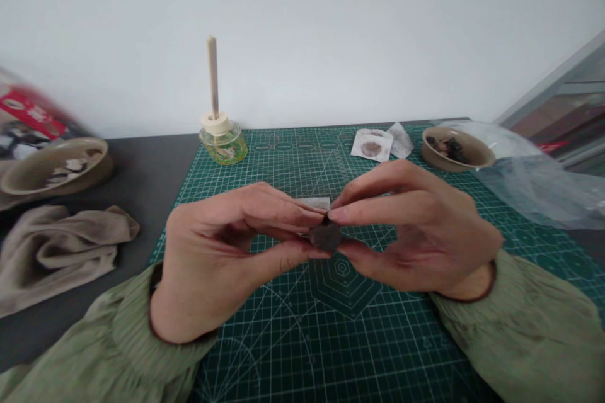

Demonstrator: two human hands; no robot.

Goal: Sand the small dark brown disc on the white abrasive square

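Note:
A small dark brown round piece (325, 237) is held up in front of me over the green cutting mat (283, 365). My left hand (222, 245) pinches it from the left between thumb and fingers. From the right, my right hand (420, 227) closes thumb and fingertips on its edge. Whether it is a flat disc or a ball, I cannot tell. Partly hidden behind my fingers, a white paper square (316, 203) lies on the mat.
A reed diffuser bottle (224, 141) stands back left. White packets (372, 145) lie back right, beside a bowl (456, 148) of dark pieces and clear plastic (539, 182). Left are a bowl (57, 167) with pale pieces and a brown cloth (61, 245). A wall (302, 31) rises behind.

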